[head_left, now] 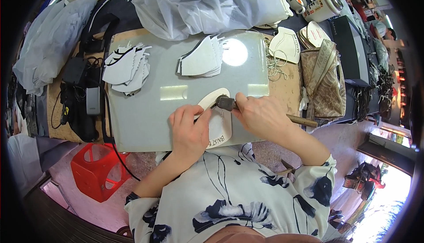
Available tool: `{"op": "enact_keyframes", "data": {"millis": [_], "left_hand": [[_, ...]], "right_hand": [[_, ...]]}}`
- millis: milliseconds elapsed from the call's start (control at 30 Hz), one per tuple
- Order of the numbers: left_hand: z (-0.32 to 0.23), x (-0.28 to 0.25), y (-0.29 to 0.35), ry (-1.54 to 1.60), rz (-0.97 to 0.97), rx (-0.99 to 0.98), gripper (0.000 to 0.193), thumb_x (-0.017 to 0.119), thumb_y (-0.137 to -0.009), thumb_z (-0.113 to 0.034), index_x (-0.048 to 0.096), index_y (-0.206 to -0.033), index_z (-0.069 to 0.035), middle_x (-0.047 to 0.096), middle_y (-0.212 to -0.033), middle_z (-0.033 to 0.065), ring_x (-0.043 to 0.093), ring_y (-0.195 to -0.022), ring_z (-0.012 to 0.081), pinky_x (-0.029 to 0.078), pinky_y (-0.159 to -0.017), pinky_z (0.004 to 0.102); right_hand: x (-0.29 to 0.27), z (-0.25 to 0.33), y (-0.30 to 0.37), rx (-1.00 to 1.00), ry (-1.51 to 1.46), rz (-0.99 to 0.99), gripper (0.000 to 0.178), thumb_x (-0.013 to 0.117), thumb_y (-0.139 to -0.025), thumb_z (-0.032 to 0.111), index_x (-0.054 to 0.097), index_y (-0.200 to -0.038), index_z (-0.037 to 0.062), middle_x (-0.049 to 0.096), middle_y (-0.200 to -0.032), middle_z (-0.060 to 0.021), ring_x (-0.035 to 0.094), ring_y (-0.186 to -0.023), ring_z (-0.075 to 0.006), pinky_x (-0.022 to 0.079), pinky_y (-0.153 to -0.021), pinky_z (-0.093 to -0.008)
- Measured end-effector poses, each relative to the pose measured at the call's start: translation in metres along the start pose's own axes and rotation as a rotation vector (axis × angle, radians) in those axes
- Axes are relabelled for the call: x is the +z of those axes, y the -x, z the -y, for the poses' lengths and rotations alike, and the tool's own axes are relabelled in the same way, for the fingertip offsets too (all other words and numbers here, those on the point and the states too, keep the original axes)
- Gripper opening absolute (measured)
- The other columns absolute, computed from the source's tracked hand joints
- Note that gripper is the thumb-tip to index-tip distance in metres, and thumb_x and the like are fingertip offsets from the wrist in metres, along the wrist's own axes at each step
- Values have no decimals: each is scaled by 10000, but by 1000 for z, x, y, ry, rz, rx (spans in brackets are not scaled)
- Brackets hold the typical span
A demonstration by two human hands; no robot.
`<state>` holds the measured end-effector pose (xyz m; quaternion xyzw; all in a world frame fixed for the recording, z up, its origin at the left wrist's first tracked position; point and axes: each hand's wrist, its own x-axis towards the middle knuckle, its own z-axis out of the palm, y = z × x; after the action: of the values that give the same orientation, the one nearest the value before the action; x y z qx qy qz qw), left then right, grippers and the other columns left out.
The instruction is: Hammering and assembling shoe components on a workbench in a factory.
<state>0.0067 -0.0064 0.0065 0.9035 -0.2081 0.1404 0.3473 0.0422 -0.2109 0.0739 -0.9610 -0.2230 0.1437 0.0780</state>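
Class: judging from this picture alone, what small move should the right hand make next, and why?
Probably draw the hammer a little further along the rim of the white cut piece: the right hand rests its head on the piece's upper edge, while the left hand presses the piece flat.

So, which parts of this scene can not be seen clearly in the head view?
- White cut piece: its left part is hidden under the left hand.
- Wooden-handled tool: the grip's middle is covered by the right hand; the tip touching the piece is too small to make out.
- Two stacks of white pieces: the count is unclear, as they overlap.
- Clear plastic bag: contents blurred.
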Motion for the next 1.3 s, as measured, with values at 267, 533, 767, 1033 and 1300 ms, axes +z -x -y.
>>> {"op": "enact_keyframes", "data": {"millis": [267, 533, 767, 1033, 1300], "left_hand": [[-1, 8, 4, -206, -34, 150, 277, 629, -750, -49, 671, -1022, -11, 579, -969, 59, 569, -958, 231, 382, -844, 391], [-3, 6, 5, -204, -20, 149, 279, 632, -749, -39, 663, -1024, -9, 576, -973, 66, 569, -954, 226, 388, -839, 389], [-5, 1, 1, -131, -27, 17, 254, 648, -763, -33, 681, -1015, -36, 585, -966, 54, 566, -962, 238, 378, -856, 400], [-4, 2, 13, -167, -41, 53, 237, 656, -778, -41, 700, -1011, -47, 588, -960, 42, 553, -949, 248, 374, -860, 407], [-4, 5, 15, -231, -40, 141, 300, 626, -739, -51, 663, -1035, -16, 588, -978, 62, 568, -959, 235, 377, -866, 405]], "right_hand": [[-9, 0, 0, -45, -48, -52, 349, 557, -956, 342, 516, -821, 23, 618, -578, -119, 641, -539, -303, 476, -461, -394], [-10, 6, -2, 11, -92, 0, 344, 573, -945, 339, 523, -831, 18, 626, -596, -127, 638, -545, -322, 475, -467, -422], [-6, 5, -1, -12, -46, 44, 362, 570, -949, 346, 530, -817, 12, 612, -566, -139, 643, -541, -327, 482, -479, -410], [-2, 4, 2, -1, -64, 29, 366, 568, -951, 348, 518, -811, 13, 610, -563, -142, 640, -537, -331, 481, -479, -410], [-8, 13, 0, 14, -120, 24, 358, 558, -957, 338, 525, -821, 9, 621, -578, -142, 634, -531, -335, 480, -482, -410]]}}
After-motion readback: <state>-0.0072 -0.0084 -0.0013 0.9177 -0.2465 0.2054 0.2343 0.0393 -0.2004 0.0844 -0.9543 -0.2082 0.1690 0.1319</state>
